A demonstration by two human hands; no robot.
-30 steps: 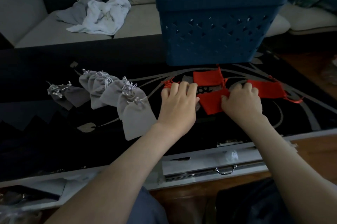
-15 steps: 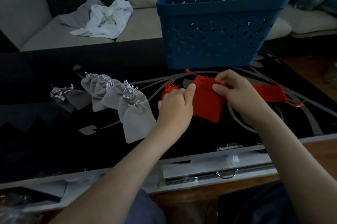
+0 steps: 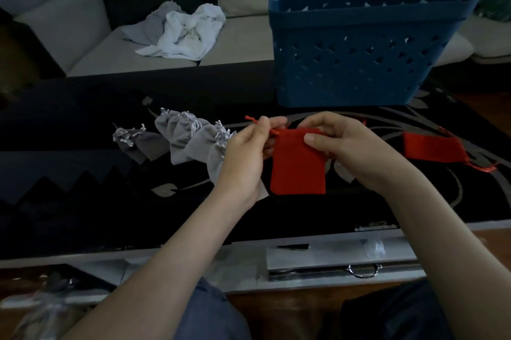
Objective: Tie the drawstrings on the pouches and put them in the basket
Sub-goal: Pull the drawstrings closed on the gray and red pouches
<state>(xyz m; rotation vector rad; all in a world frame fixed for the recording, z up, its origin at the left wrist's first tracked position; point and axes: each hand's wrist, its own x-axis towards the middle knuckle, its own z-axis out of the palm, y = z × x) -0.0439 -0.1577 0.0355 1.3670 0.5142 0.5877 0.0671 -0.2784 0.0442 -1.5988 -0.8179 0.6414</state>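
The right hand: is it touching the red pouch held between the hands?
Touching. The head view shows the right hand pinching the top of the red pouch, its thumb flat on the cloth.

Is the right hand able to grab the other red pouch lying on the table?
Probably yes, but not right now: the right hand pinches the held pouch. The other pouch lies to its right on the table, with nothing between.
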